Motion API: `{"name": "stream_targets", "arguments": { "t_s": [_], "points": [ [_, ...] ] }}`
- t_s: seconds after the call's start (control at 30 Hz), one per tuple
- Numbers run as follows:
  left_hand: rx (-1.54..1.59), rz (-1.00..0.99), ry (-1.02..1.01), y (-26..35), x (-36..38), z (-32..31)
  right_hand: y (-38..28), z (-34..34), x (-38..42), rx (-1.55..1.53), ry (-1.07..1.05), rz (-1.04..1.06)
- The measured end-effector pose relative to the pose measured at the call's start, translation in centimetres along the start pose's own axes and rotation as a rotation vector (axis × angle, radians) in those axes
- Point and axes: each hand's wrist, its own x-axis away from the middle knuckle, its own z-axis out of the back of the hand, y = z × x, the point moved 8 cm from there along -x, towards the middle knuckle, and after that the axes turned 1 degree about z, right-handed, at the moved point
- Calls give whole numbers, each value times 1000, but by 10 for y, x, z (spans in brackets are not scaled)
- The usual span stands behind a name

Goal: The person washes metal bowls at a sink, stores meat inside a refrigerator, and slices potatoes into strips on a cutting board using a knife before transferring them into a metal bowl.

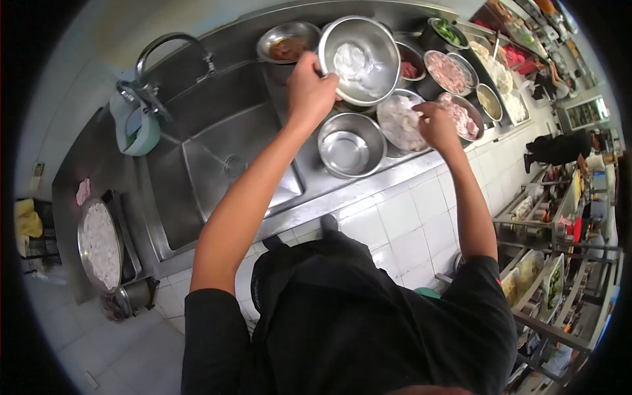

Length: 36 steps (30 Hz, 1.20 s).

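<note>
My left hand (313,92) grips the rim of a steel bowl (384,49), tilted so that its inside shows a little white, wet material at the bottom. Below it stands a steel pot (352,146) with only a shiny bottom visible inside. My right hand (439,128) is at a metal bowl of pale, whitish food (399,122), its fingers bent and pressed together at the food's right edge. What those fingers pinch is too small to make out. Just beyond that hand sits a container of pink raw meat (461,117).
A sink (224,164) with a curved faucet (174,38) lies to the left. Behind are a bowl of brown sauce (289,47), minced meat (446,71) and green vegetables (449,31). A tray of white pieces (100,247) stands far left. Another person (559,148) is at right, near shelves.
</note>
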Motion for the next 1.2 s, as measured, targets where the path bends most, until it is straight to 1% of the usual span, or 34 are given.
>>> {"name": "stream_targets", "arguments": {
  "t_s": [0.03,0.1,0.13,0.2,0.23,0.3,0.33,0.37,0.4,0.43,0.47,0.5,0.53,0.57,0.6,0.63,0.67,0.7,0.73,0.77,0.8,0.83,0.87,0.9,0.97,1.0,1.07,1.1,1.13,1.17,1.2],
  "points": [
    [118,23,-12,-12,4,23,-18,16,-3,-3,57,-57],
    [247,174,31,-42,20,76,-42,22,-11,8,100,-79],
    [313,215,57,-57,26,105,-67,24,-16,-72,106,-151],
    [451,290,117,-93,38,163,-114,11,-28,-165,103,-169],
    [459,320,150,-105,46,190,-139,0,-36,-219,95,-170],
    [471,377,192,-128,54,235,-197,-36,-57,-325,6,-95],
    [459,388,196,-143,54,253,-220,-63,-70,-368,-77,-76],
    [457,402,202,-156,55,269,-247,-88,-85,-359,-124,-26],
    [452,416,208,-167,55,283,-279,-105,-98,-411,-138,-7],
    [445,431,214,-171,55,295,-296,-138,-114,-522,-171,20],
    [407,441,237,-170,56,305,-317,-165,-133,-503,-198,108],
    [371,453,260,-168,59,311,-336,-184,-146,-520,-180,124],
    [336,466,278,-168,63,317,-351,-205,-159,-574,-229,90],
    [327,452,273,-170,64,322,-362,-225,-169,-556,-255,13],
    [322,439,256,-175,64,326,-377,-232,-172,-475,-329,-64],
    [319,427,223,-178,63,324,-397,-259,-180,-24,-241,327],
    [322,437,219,-178,64,322,-372,-317,-194,-203,-216,26],
    [324,448,216,-177,66,323,-379,-317,-184,-177,-30,25],
    [326,454,219,-174,66,325,-402,-339,-174,37,-156,282],
    [333,465,266,-171,66,329,-417,-323,-151,-119,-512,149],
    [340,474,318,-169,65,335,-427,-337,-135,-291,-424,245],
    [288,471,328,-170,64,343,-432,-351,-124,-457,-330,350],
    [240,467,344,-172,62,353,-434,-352,-113,-411,-444,434],
    [221,484,310,-178,59,363,-433,-351,-99,-366,-561,517],
    [186,518,239,-190,55,371,-404,-334,-87,-144,-705,332],
    [155,551,183,-192,53,361,-387,-327,-83,-31,-771,233],
    [85,608,72,-191,45,342,-369,-312,-90,-16,-688,134],
    [-105,529,-14,-180,35,328,-361,-305,-94,-10,-648,90],
    [-296,447,-95,-167,27,311,-360,-286,-103,-151,-482,22],
    [-483,364,-169,-159,22,295,-356,-275,-111,-232,-389,-37],
    [-764,183,-173,-148,10,282,-352,-266,-118,-314,-300,-91]
  ]
}}
